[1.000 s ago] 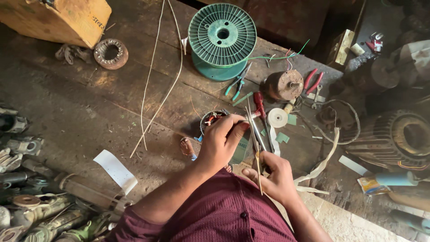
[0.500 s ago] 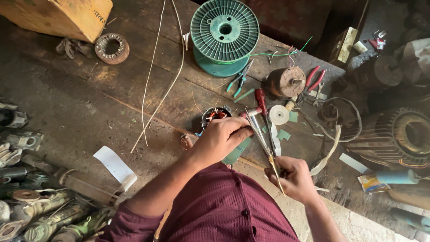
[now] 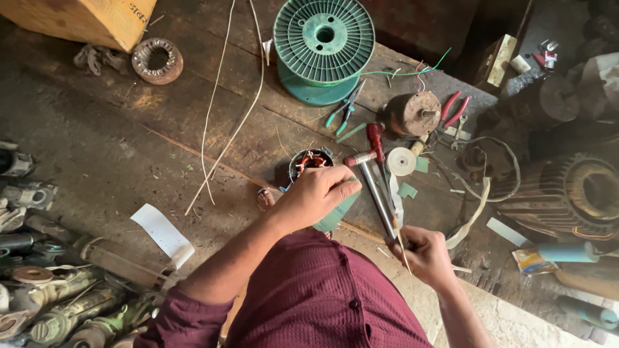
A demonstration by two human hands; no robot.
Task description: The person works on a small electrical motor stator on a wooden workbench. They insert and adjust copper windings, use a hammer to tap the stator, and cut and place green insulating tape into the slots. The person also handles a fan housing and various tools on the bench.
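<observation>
Copper-wound round stator (image 3: pixel 310 162) under left hand (image 3: pixel 314 194) gripping green paper (image 3: pixel 336 212); right hand (image 3: pixel 422 252) clasps thin stick (image 3: pixel 402 245).

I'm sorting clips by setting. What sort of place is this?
Most likely a small motor repair or rewinding workshop: a green wire spool, a small motor and red-handled pliers lie on the worn wooden bench.

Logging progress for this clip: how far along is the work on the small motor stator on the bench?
Done: copper coils already sit inside the small stator. In hand: the left hand steadies the stator and holds a green sheet piece, while the right hand grips a hammer and a thin stick. Left: green slips and white tape roll lie unused; the coil leads look untied.
</observation>
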